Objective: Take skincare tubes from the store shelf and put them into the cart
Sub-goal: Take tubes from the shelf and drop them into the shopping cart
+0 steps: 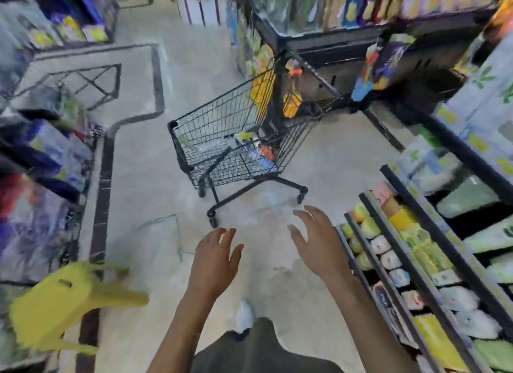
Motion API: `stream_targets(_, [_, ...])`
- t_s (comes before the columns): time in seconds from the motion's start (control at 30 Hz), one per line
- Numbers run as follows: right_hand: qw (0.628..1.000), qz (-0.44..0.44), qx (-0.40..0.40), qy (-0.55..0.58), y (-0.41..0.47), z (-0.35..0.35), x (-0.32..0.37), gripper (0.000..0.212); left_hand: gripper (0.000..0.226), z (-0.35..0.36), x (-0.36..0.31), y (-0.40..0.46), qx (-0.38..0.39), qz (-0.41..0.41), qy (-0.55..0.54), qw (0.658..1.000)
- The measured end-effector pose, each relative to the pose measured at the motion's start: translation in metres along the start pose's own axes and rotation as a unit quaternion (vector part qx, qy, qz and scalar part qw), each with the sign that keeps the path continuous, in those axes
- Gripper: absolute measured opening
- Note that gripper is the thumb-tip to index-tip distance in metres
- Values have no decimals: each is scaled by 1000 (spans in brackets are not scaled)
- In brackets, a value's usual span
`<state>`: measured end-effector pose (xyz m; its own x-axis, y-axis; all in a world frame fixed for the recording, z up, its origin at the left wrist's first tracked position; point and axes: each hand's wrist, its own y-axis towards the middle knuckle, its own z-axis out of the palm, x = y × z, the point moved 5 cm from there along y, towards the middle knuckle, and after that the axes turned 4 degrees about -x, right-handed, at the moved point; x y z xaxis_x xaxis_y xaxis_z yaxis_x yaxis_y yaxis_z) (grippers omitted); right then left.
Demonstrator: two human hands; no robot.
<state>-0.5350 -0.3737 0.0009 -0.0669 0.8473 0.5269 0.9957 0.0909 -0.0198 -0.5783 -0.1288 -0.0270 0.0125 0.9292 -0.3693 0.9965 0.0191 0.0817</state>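
Note:
A black wire cart (216,128) stands in the aisle ahead of me, with several packaged items (251,145) lying in its basket. My left hand (215,257) and my right hand (319,239) both reach forward over the floor, fingers spread and relaxed, holding nothing. They are a short way from the cart's near wheels. The store shelf (410,261) on my right carries rows of small colourful packages. The picture is blurred, so I cannot pick out individual tubes.
A yellow plastic stool (58,303) stands at my lower left. Shelves full of goods line the left side (33,164) and the far right (361,39). The pale tiled floor (144,178) runs between them. My white shoe (244,315) shows below.

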Motion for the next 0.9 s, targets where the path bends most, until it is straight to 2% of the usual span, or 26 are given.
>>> stream_targets(0.3, [999, 8, 34, 16, 101, 30, 24, 48, 45, 0, 42, 117, 12, -24, -17, 1000])
stream_targets(0.6, [995, 55, 70, 46, 208, 36, -19, 44, 43, 28, 42, 284, 56, -34, -7, 998])
stream_targets(0.9, [992, -11, 120, 35, 400, 37, -33, 39, 48, 51, 48, 398, 74, -103, -31, 991])
